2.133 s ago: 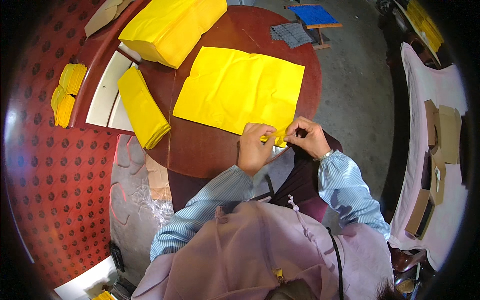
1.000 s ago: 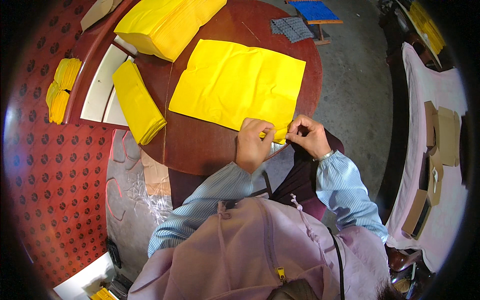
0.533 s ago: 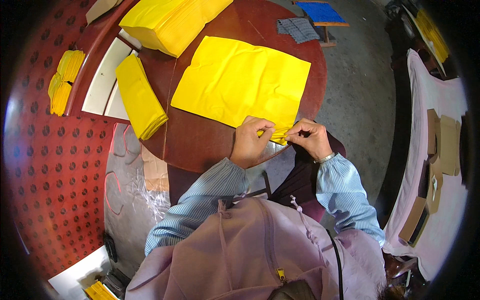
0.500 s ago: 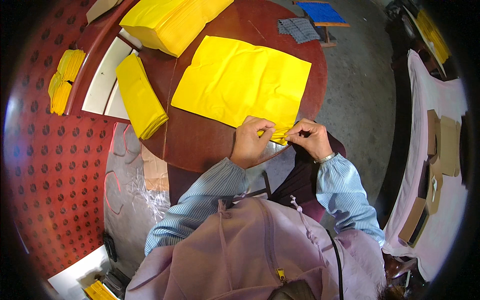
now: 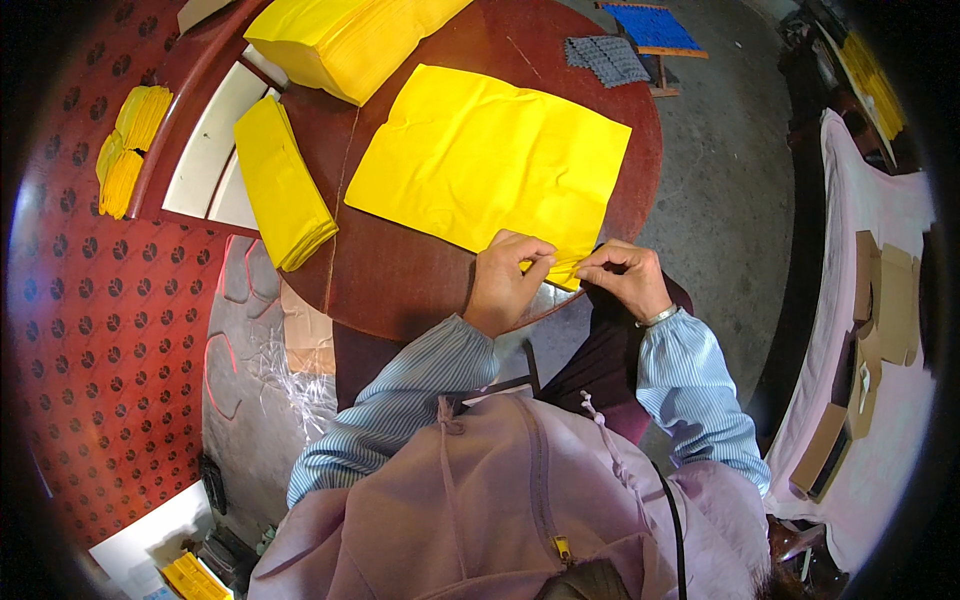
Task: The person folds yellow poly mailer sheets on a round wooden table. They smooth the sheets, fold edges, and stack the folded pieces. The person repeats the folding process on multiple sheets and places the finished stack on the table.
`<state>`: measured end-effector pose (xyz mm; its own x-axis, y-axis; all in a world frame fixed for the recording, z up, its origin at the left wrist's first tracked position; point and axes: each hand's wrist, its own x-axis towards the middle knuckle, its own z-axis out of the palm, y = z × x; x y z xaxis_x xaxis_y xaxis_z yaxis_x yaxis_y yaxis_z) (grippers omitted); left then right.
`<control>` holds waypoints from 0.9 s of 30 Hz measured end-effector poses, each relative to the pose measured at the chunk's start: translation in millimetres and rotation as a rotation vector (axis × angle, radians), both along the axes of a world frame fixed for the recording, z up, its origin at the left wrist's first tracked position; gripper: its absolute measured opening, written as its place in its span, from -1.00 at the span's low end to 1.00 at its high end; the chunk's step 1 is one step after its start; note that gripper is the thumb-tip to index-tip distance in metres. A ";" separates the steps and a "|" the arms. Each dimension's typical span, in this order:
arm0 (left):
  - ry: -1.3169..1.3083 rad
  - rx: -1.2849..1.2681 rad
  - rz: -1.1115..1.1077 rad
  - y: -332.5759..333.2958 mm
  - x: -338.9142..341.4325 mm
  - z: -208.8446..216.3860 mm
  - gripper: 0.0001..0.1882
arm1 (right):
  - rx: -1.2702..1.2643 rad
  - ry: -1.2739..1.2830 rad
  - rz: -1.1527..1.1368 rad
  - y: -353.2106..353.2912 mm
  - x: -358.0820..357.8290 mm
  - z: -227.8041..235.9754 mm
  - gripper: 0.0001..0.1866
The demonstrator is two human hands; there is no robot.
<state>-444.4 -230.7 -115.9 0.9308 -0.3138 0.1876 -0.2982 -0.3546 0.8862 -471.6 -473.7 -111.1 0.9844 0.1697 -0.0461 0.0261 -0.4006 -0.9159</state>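
Observation:
A large, lightly creased yellow paper sheet (image 5: 490,160) lies spread on the round brown table (image 5: 410,270). Its near right corner is bunched into small folds close to the table's front edge. On the left side of that corner, my left hand (image 5: 507,280) pinches it between thumb and fingers. My right hand (image 5: 632,282), with a bracelet at the wrist, pinches the tip of the same corner from the right. The fingertips are a short way apart, with folded yellow paper between them. How many layers they hold is hidden.
A narrow folded yellow stack (image 5: 282,190) lies left of the sheet. A thick yellow stack (image 5: 350,40) stands at the far left. Grey textured cloth (image 5: 605,60) rests on the far right edge. A blue-topped stool (image 5: 655,28) stands beyond. Open cardboard boxes (image 5: 888,300) sit at right.
The whole view has shifted slightly. Both hands stay at the same corner of the yellow paper, with the right fingertips moved a little to the right.

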 end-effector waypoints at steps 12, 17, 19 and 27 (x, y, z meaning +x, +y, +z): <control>-0.126 -0.020 0.012 -7.5 -8.7 7.6 -0.83 | 0.118 0.075 -0.029 4.6 4.9 2.7 -0.88; -0.186 0.032 0.145 -17.2 -12.7 5.3 -0.86 | 0.071 -0.059 -0.090 -4.4 43.1 10.3 -0.88; -0.150 0.065 0.135 -17.0 -14.1 4.9 -0.87 | -0.044 -0.235 -0.245 -18.9 85.5 8.4 -0.85; -0.256 -0.036 0.104 -15.6 -12.4 -7.3 -0.74 | -1.068 -0.593 -0.452 -50.6 263.5 -24.8 -0.63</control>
